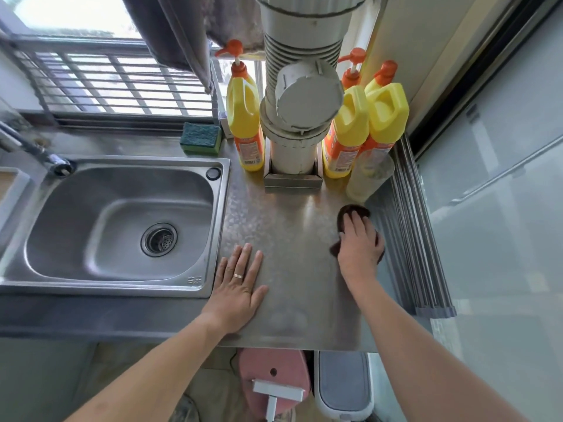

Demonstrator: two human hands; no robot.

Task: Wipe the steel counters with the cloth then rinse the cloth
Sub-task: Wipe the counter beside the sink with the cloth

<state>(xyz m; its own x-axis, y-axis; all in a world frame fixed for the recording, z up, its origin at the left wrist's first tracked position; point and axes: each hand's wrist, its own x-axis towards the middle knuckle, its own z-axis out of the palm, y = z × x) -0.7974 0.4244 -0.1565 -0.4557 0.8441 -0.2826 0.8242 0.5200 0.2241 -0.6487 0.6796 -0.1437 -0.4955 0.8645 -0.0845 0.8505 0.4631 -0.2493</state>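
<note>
A steel counter (292, 239) runs right of a steel sink (118, 220). My right hand (359, 245) presses flat on a dark brown cloth (353, 212) at the counter's right side, near its edge; most of the cloth is hidden under the palm. My left hand (240, 284) lies flat on the counter just right of the sink rim, fingers spread, holding nothing. A tap (45, 153) reaches over the sink's far left corner.
Three yellow detergent bottles (245, 117) (347, 132) (385, 117) and a clear jar (370, 178) stand at the back around a grey pipe (300, 95). A green sponge (201, 138) lies behind the sink. A rolled steel rack (417, 233) lines the right edge.
</note>
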